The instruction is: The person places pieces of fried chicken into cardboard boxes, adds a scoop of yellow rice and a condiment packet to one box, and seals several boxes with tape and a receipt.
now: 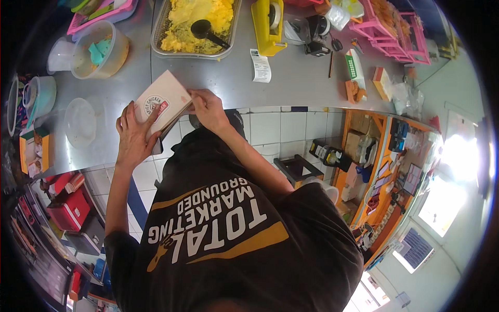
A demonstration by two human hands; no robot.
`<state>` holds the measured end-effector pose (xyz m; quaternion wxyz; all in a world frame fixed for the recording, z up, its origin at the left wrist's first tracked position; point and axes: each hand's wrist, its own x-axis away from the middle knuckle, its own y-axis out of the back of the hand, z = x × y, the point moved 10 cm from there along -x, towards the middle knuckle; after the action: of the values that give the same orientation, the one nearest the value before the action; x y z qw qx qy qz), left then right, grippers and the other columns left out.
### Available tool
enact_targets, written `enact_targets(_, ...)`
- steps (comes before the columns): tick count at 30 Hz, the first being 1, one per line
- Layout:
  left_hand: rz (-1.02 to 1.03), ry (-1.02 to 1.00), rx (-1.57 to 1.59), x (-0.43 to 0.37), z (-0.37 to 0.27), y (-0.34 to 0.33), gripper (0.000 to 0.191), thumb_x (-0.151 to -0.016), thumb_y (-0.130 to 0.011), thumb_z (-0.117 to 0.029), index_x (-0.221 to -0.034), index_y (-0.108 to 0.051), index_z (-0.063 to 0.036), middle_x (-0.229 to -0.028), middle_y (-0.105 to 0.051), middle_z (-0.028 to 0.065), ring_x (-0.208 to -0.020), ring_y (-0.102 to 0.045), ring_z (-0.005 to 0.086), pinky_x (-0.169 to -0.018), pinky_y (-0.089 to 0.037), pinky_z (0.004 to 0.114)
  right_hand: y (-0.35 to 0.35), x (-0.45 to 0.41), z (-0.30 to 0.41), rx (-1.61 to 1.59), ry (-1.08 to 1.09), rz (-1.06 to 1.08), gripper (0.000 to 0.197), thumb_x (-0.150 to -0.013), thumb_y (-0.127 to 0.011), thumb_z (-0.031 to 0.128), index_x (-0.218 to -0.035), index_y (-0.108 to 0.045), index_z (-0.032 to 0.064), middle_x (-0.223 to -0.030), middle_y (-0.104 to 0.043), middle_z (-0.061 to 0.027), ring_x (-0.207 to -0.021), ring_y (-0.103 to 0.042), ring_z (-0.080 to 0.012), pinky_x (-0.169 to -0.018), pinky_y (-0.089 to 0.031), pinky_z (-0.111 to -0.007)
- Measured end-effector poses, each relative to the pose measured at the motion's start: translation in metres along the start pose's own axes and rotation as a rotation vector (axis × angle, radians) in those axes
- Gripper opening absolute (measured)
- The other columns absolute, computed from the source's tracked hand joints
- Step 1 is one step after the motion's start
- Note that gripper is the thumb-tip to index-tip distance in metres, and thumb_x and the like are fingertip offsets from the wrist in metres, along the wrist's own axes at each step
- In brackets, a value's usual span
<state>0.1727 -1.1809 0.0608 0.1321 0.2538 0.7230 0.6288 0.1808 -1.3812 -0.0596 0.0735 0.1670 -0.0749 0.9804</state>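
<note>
A printed cardboard food box [165, 95] is held tilted at the steel counter's front edge. My left hand [134, 134] lies spread over its printed face, the thumb at the lower edge. The fingers of my right hand [208, 109] pinch the box's right side near a corner. Part of a dark object shows under the box; what it is I cannot tell. Beyond the box stands a metal tray [155, 43] of yellow food, with a black ladle [202, 29] resting in it. A printed paper slip [260, 66] lies right of the tray.
A yellow tape dispenser [265, 35] stands behind the slip. Plastic tubs [121, 50] and a clear lid [80, 123] are at the left, near an open box of fried food [24, 156]. Pink baskets [382, 37], scissors [336, 43] and another open food box [355, 74] are at the right.
</note>
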Motion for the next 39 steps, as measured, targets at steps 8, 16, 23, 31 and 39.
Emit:
enact_targets(8, -0.067, -0.005, -0.047, -0.024, -0.012, -0.009, 0.068, -0.096, -0.064, -0.041, -0.159, -0.039, -0.0316, -0.159, -0.020, 0.0326, -0.145, -0.024, 0.0530, -0.117, -0.023, 0.066, 0.120, -0.014, 0.123, 0.374, 0.181, -0.427, 0.021, -0.090, -0.069, 0.009, -0.108, -0.066, -0.0001, -0.087, -0.070, -0.0185, -0.070, -0.067, -0.0221, -0.064, -0.052, -0.033)
enact_targets(16, -0.123, -0.058, -0.049, -0.037, -0.027, -0.003, 0.071, -0.093, -0.067, -0.032, -0.158, -0.041, -0.0257, -0.158, -0.022, 0.0338, -0.143, -0.027, 0.0521, -0.115, -0.025, 0.063, 0.226, -0.103, 0.149, 0.002, -0.220, -0.223, 0.046, -0.097, -0.070, 0.017, -0.130, -0.055, -0.0125, -0.121, -0.064, -0.0233, -0.092, -0.074, -0.0341, -0.075, -0.067, -0.035)
enact_targets(23, -0.103, -0.003, -0.038, -0.036, -0.028, -0.004, 0.068, -0.095, -0.065, -0.035, -0.158, -0.041, -0.0289, -0.158, -0.022, 0.0334, -0.142, -0.028, 0.0527, -0.115, -0.026, 0.064, 0.221, -0.075, 0.139, -0.375, 0.046, -0.206, 0.031, -0.097, -0.067, 0.011, -0.114, -0.058, -0.0141, -0.125, -0.063, -0.0218, -0.096, -0.074, -0.0374, -0.088, -0.065, -0.041)
enact_targets(31, -0.131, 0.071, -0.048, -0.034, -0.041, -0.009, 0.069, -0.094, -0.067, -0.034, -0.158, -0.042, -0.0281, -0.157, -0.023, 0.0304, -0.142, -0.028, 0.0498, -0.114, -0.026, 0.063, 0.245, -0.081, 0.108, -0.030, 0.325, -0.330, 0.015, -0.096, -0.063, 0.002, -0.102, -0.060, -0.0114, -0.110, -0.069, -0.0225, -0.094, -0.075, -0.0297, -0.090, -0.063, -0.038)
enact_targets(39, -0.285, 0.130, -0.037, -0.032, -0.041, -0.005, 0.071, -0.094, -0.068, -0.038, -0.159, -0.040, -0.0294, -0.155, -0.027, 0.0308, -0.140, -0.031, 0.0494, -0.111, -0.029, 0.062, 0.261, -0.075, 0.115, 0.623, 0.186, -0.472, 0.015, -0.097, -0.063, 0.005, -0.097, -0.064, -0.0097, -0.093, -0.074, -0.0141, -0.083, -0.073, -0.0191, -0.078, -0.061, -0.029)
